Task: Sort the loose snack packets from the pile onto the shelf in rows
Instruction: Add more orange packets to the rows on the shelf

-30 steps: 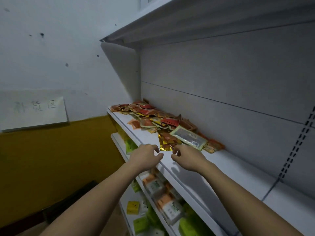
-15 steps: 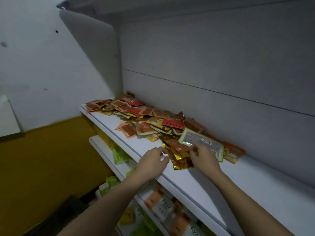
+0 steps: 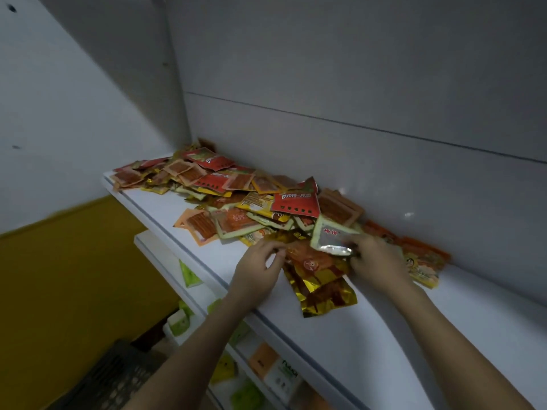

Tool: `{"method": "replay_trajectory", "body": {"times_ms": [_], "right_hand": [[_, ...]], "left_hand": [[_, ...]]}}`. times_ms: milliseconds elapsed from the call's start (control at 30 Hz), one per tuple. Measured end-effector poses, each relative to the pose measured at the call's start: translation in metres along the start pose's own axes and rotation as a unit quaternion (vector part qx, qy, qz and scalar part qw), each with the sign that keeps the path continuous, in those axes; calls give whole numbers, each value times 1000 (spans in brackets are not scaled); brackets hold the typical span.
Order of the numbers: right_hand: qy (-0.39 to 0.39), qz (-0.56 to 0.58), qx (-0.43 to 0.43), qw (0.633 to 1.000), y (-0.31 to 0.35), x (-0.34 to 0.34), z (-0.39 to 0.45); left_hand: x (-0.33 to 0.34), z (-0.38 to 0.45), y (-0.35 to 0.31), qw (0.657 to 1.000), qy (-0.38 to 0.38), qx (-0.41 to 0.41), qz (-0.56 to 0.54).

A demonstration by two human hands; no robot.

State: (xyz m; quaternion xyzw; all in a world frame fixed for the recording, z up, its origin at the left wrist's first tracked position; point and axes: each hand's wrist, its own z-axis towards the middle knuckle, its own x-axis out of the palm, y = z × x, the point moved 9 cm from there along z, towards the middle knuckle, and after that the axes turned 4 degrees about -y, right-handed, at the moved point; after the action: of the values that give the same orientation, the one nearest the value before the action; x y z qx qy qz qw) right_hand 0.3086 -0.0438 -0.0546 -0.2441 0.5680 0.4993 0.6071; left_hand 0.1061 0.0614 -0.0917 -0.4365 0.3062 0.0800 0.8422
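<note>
two bare hands over the near end of the pile: left hand (image 3: 260,269) has fingertips pinched on the edge of a crinkled gold foil packet with an orange front (image 3: 318,278), right hand (image 3: 374,261) grips the lower edge of one silver-windowed, pale-green-bordered packet (image 3: 333,236). one loose heap of red, orange and yellow snack packets (image 3: 236,196), too overlapped to count, lies along the back of the white metal shelf (image 3: 370,329), against the grey back panel (image 3: 355,84). one lower shelf (image 3: 165,253) holds green and orange boxes, count unclear.
</note>
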Motion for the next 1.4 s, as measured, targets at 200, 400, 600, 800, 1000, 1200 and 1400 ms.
{"method": "replay_trajectory", "body": {"times_ms": [200, 400, 600, 800, 1000, 1200, 1400], "right_hand": [[-116, 308, 97, 939, 7, -65, 11], [48, 592, 165, 787, 77, -25, 24], [80, 619, 171, 762, 144, 14, 52], [4, 514, 121, 849, 182, 34, 76], [-24, 279, 134, 950, 170, 63, 75], [-64, 231, 235, 942, 178, 89, 69], [-101, 427, 285, 853, 179, 100, 58]], "left_hand": [[-19, 7, 0, 992, -86, 10, -88], [-38, 37, -5, 958, -19, -83, -273], [-68, 65, 25, 879, 90, -210, -418], [-109, 102, 85, 877, 77, -232, -415], [-148, 137, 163, 879, 25, -267, -394], [-125, 148, 181, 876, 117, -266, -385], [-106, 145, 183, 868, 177, -254, -389]]}}
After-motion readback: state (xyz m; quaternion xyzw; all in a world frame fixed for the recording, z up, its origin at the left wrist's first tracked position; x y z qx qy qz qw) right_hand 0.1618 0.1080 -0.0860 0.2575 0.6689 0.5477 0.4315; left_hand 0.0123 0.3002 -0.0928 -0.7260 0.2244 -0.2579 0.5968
